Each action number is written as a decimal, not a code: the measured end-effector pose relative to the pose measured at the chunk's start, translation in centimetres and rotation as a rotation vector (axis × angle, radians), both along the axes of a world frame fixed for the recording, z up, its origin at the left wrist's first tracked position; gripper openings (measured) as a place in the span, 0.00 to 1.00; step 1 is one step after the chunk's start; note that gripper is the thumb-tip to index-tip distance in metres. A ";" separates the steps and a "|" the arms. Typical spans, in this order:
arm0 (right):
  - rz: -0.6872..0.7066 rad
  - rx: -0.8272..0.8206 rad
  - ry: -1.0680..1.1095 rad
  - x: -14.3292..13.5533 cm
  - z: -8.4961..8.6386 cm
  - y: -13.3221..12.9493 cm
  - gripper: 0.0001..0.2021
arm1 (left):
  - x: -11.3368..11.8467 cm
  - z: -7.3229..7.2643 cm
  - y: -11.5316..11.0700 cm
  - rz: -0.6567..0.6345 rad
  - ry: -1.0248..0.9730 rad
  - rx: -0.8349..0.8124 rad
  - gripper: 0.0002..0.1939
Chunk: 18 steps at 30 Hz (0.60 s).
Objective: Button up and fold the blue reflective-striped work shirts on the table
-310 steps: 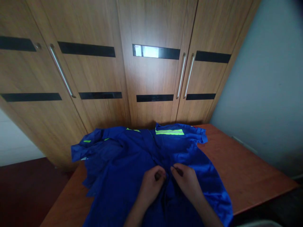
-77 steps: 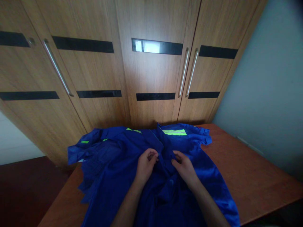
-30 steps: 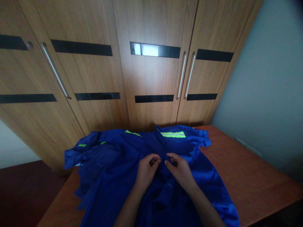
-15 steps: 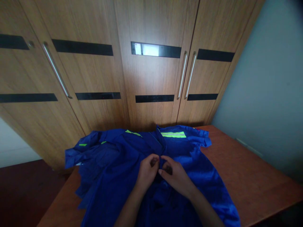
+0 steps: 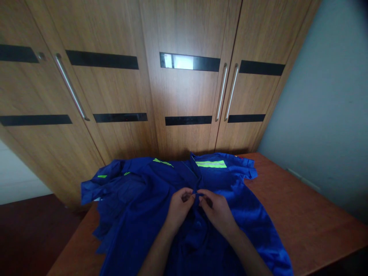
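"Where's the blue fabric garment (image 5: 149,205)?"
"Spread near to far across the reddish-brown wooden table (image 5: 304,214), left hand (image 5: 179,207) and right hand (image 5: 217,209) pinching its front."
"Technique?"
"Probably small, level pinches, without tugging."

Hands: two, left hand (image 5: 179,207) plus right hand (image 5: 217,210). Blue garment (image 5: 149,214) held: one; whether layers (image 5: 107,214) at 8 o'clock make second, cannot tell. Lime strips (image 5: 211,164): four. Table (image 5: 301,203): one. Black bands (image 5: 102,59): eight. Metal handles (image 5: 71,87): three, one at 10 o'clock. Round knob (image 5: 41,56): one.
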State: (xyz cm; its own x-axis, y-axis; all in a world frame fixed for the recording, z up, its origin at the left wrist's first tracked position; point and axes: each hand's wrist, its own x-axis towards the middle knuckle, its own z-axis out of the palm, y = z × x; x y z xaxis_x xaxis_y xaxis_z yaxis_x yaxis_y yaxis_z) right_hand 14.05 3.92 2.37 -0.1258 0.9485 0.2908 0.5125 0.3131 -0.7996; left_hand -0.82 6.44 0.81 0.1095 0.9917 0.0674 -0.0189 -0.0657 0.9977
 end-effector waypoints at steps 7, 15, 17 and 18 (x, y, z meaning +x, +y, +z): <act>-0.072 0.237 -0.473 -0.1 1.7 0.6 0.08 | 0.1 -0.4 0.1 0.051 0.138 0.125 0.05; -0.173 0.197 -0.110 -0.2 0.0 1.7 0.09 | 0.3 -0.6 0.2 0.056 0.107 0.105 0.07; -0.191 0.156 0.012 -0.3 -0.4 2.0 0.09 | 0.4 -0.5 0.0 0.060 0.113 0.113 0.08; -0.191 0.116 0.080 -0.3 -0.6 2.2 0.09 | 0.4 -0.5 0.0 0.070 0.131 0.127 0.08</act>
